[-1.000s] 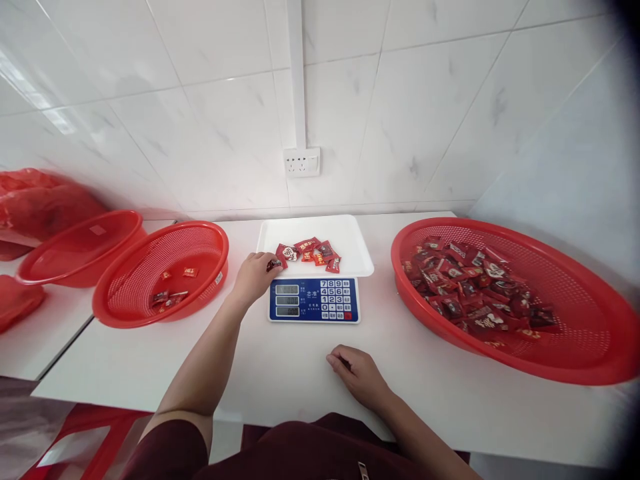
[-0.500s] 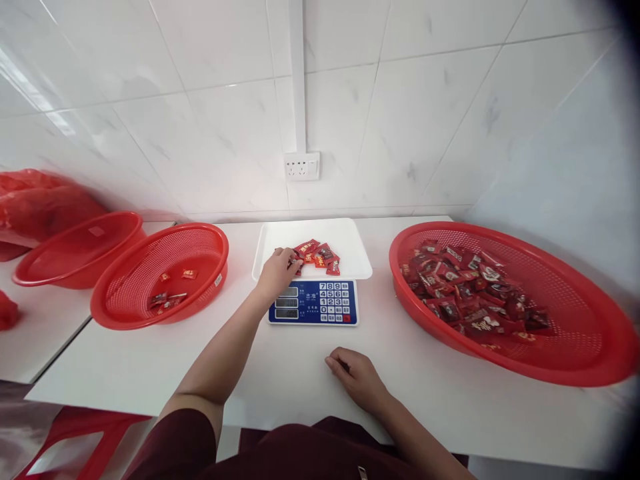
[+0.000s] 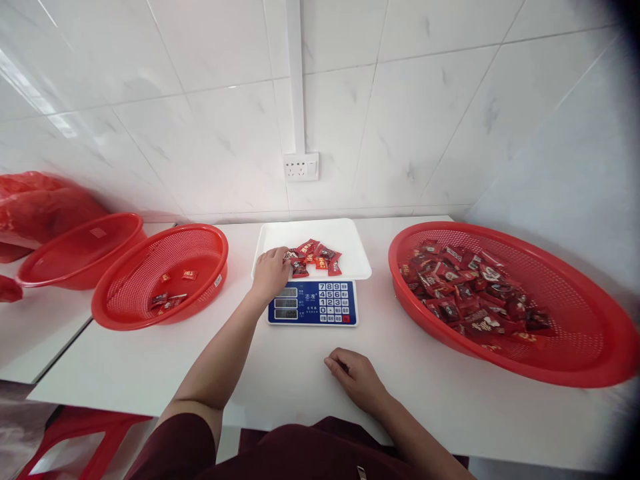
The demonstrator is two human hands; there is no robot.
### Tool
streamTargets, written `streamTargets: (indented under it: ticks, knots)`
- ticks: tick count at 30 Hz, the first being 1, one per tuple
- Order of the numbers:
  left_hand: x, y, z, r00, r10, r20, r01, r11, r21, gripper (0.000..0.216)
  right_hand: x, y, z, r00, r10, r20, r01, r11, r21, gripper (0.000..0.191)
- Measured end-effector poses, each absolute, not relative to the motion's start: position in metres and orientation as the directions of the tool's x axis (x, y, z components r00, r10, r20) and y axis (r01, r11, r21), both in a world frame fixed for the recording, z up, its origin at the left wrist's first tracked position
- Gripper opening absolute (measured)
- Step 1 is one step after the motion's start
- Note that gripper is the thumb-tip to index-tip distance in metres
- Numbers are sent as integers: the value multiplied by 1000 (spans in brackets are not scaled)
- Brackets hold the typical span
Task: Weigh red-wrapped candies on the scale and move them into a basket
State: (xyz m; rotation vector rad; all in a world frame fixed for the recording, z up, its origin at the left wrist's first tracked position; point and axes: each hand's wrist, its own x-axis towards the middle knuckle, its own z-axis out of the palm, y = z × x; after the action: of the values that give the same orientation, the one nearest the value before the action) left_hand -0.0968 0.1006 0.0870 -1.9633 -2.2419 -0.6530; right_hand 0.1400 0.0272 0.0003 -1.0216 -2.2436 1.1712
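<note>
My left hand (image 3: 271, 275) is over the left side of the white weighing tray (image 3: 345, 233), its fingers bent down and close together. Whatever lies under the fingertips is hidden. Right beside them is a small heap of red snack packets (image 3: 310, 249), some with gold lettering. In front of the tray is the blue keypad and display panel of a digital scale (image 3: 313, 303); my left wrist is just by its left edge. My right hand (image 3: 356, 375) rests on the white table (image 3: 295, 373) in a loose fist, with nothing seen in it.
To the right, a big red perforated basket (image 3: 575, 347) holds a pile of similar packets. A smaller red basket (image 3: 200, 300) on the left contains several packets. Beyond it are another red basin (image 3: 75, 267) and a red plastic bag (image 3: 40, 207). A wall socket (image 3: 301, 167) is behind the scale.
My left hand has drawn slightly left, away from the heap, so more of the packets near its fingertips show. The right hand stays where it was.
</note>
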Motion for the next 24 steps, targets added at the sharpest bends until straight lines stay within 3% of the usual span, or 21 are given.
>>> streamTargets:
  ticks: [6, 13, 19, 24]
  knots:
    - [-90, 95, 95, -162, 938, 306, 936, 48, 350, 30, 140, 27, 1, -634, 772, 41, 415, 384, -824, 26]
    - [-68, 53, 93, -176, 872, 457, 808, -137, 573, 24, 141, 27, -2, -629, 776, 51, 429, 401, -809, 27]
    - [-19, 3, 43, 183, 969, 166, 679, -247, 691, 28, 139, 27, -2, -622, 780, 67, 398, 389, -831, 23]
    - [-6, -10, 19, 182, 983, 35, 542, -130, 830, 35, 170, 21, 43, -712, 644, 280, 253, 607, -753, 13]
